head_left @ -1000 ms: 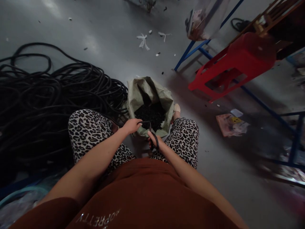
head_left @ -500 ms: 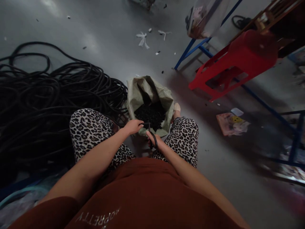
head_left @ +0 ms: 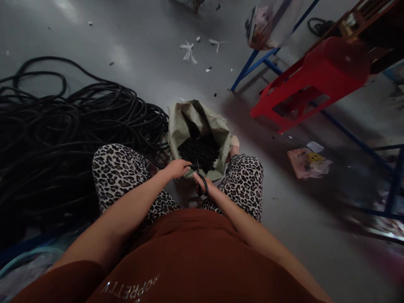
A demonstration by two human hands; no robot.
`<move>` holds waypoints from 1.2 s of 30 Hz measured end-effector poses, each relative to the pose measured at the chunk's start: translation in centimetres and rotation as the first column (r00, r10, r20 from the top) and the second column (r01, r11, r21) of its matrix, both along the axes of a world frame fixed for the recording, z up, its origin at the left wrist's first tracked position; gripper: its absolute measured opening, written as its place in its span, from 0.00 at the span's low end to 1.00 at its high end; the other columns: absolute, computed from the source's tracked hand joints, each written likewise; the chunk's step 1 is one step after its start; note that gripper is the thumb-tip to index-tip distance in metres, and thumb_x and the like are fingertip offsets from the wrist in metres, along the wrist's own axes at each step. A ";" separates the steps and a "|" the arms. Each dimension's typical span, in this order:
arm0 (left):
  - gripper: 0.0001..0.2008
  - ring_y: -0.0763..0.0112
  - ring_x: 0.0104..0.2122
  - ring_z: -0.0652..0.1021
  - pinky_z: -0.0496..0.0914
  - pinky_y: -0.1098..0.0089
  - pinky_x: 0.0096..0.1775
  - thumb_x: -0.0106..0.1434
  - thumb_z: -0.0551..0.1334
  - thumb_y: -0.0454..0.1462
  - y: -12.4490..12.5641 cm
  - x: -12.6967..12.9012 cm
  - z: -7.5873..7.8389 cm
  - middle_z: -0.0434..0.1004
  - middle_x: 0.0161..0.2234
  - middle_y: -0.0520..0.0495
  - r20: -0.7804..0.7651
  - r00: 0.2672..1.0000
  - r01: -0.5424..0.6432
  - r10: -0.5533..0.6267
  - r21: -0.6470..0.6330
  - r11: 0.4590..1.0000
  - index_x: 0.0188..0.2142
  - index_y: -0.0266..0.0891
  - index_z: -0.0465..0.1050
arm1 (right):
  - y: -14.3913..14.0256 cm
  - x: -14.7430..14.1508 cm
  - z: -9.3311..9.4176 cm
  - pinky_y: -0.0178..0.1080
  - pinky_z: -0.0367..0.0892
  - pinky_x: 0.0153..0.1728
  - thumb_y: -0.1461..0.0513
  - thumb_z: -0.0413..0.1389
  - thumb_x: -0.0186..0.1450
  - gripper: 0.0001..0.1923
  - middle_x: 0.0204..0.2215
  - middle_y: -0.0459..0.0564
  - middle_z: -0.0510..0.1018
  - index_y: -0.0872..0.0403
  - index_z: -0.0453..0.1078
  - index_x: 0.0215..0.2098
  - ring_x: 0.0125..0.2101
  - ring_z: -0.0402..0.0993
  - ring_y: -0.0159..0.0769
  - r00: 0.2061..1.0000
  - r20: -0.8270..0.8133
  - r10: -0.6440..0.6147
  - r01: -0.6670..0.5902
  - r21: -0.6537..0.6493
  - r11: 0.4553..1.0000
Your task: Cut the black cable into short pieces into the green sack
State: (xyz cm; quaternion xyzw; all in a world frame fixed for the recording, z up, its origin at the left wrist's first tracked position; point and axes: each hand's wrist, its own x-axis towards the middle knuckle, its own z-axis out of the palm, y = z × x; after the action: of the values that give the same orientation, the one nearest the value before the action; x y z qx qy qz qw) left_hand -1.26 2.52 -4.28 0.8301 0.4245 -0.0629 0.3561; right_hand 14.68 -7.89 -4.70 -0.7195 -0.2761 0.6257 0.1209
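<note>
Your right hand (head_left: 205,189) has its fingers closed through the scissors (head_left: 202,181), and your left hand (head_left: 177,168) pinches a thin black cable (head_left: 191,166) over the sack (head_left: 198,126) between your knees. The cable looks light, rubbery and springy, so grip it close beside the blades.

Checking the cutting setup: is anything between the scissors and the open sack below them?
Nothing visible. The right hand holds the scissors at the near rim of the sack, and the left hand holds a black piece there.

Black hose coil (head_left: 63,126), pale green sack (head_left: 195,120), leopard-print trousers (head_left: 120,172), red stool (head_left: 318,80), rust-brown shirt (head_left: 189,252)
</note>
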 end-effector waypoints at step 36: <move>0.16 0.64 0.46 0.77 0.68 0.70 0.47 0.66 0.53 0.39 0.8 -0.3 -0.5 0.79 0.46 0.46 -0.013 0.997 -0.072 0.073 0.045 0.996 0.47 0.42 0.75 | -0.1 0.4 1.6 0.29 0.55 0.08 0.45 0.50 0.65 0.26 0.10 0.44 0.64 0.56 0.64 0.20 0.09 0.62 0.27 0.994 0.066 -0.087 0.089 -0.014 0.996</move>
State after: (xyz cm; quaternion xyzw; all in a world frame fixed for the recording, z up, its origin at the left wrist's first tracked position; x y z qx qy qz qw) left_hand -1.60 3.34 -4.75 0.8213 0.4581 -0.0468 0.3367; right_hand 15.07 -8.02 -3.09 -0.7518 -0.2427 0.5984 0.1334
